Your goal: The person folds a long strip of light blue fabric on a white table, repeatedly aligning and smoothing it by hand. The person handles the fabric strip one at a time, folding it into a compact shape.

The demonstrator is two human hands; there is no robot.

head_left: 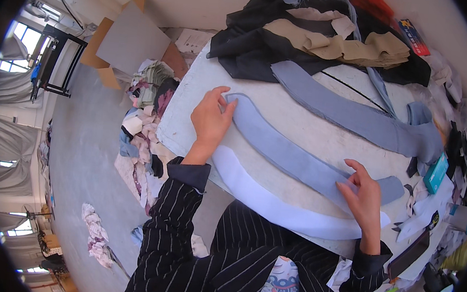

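Observation:
A long, curved blue-grey fabric strip (288, 150) lies across the pale tabletop. At its far left end, the thumb and fingertips of my left hand (211, 117) pinch the edge. Toward the other end, my right hand (364, 197) rests over the strip with thumb and index finger apart; its remaining fingers are curled and partly hidden. Along the near table edge runs a white curved strip (283, 205), its right end passing by my right wrist. Farther back, a stack of matching blue-grey strips (351, 114) is laid out, folded over at its right end.
Black cloth (246, 48) with a crumpled beige strip (362, 49) heaps at the back. At the right are a teal box (435, 173), a lidded jar (461, 219) and a dark phone-like slab (409, 253). Fabric scraps (141, 128) and a cardboard box (132, 42) lie left of the table.

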